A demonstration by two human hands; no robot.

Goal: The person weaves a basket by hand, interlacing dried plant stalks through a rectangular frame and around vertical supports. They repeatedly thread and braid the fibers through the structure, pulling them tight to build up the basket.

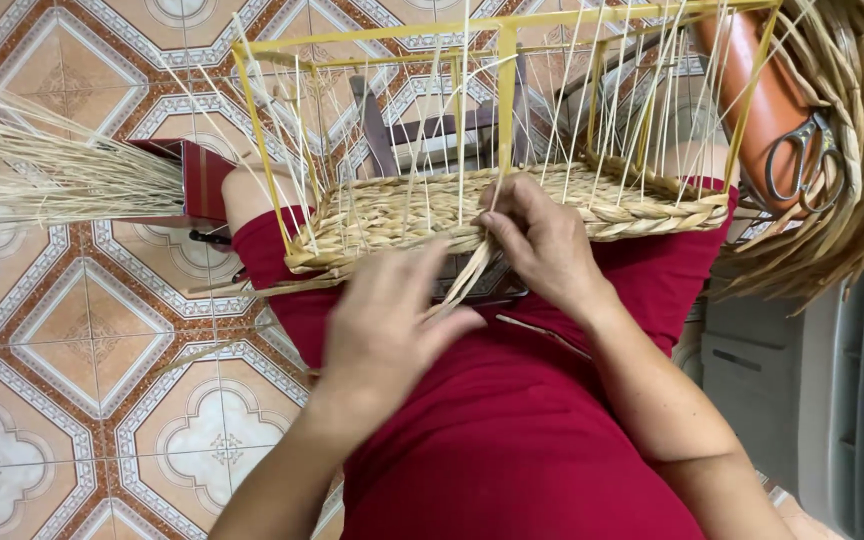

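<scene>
Straw strands (pixel 467 275) at the frame's centre are pinched by the right hand (pixel 542 240) against the half-woven basket (pixel 512 210) on the lap, while the left hand (pixel 387 320) loosely grips their tail; slack tension could loosen the braid

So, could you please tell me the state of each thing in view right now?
Basket: partly woven, resting on the lap inside a yellow frame.
Left hand: grip shut on straw strands.
Right hand: fingers pinching the basket's woven edge.
Scissors: closed, lying on an orange holder.
Straw bundle: loose, lying unused.
</scene>
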